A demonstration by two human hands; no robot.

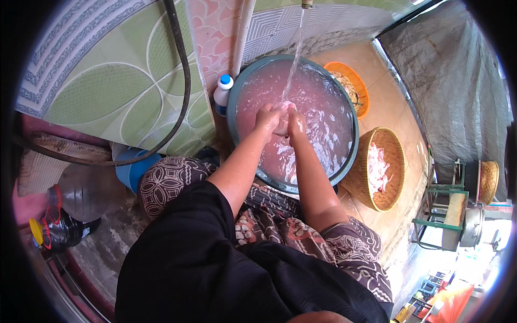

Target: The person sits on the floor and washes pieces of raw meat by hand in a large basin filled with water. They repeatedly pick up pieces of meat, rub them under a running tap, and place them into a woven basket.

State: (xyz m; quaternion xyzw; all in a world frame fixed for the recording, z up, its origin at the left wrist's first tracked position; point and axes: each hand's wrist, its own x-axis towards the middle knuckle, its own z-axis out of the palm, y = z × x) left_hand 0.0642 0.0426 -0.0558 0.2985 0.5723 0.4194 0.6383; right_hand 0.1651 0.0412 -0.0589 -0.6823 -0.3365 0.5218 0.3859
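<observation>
A large grey-green round tub [231, 109] stands before me, full of pinkish, cloudy water. Over its middle, my left hand [267, 117] and my right hand [297, 123] grip a pale piece of raw meat [282, 128] between them; its exact kind is partly hidden by my fingers. Water [299, 54] runs from a tap [307, 4] at the top and lands at the meat and fingertips. To the tub's right, a tilted woven bamboo basket [394, 198] holds pinkish-white raw meat pieces [377, 167].
Behind the tub's right rim sits an orange plastic basket [365, 101] with pale scraps. A white bottle with a blue cap [223, 95] stands between tub and wall. A black hose [185, 80] hangs at left, above a blue bucket [137, 165]. Metal racks [440, 202] stand farther right.
</observation>
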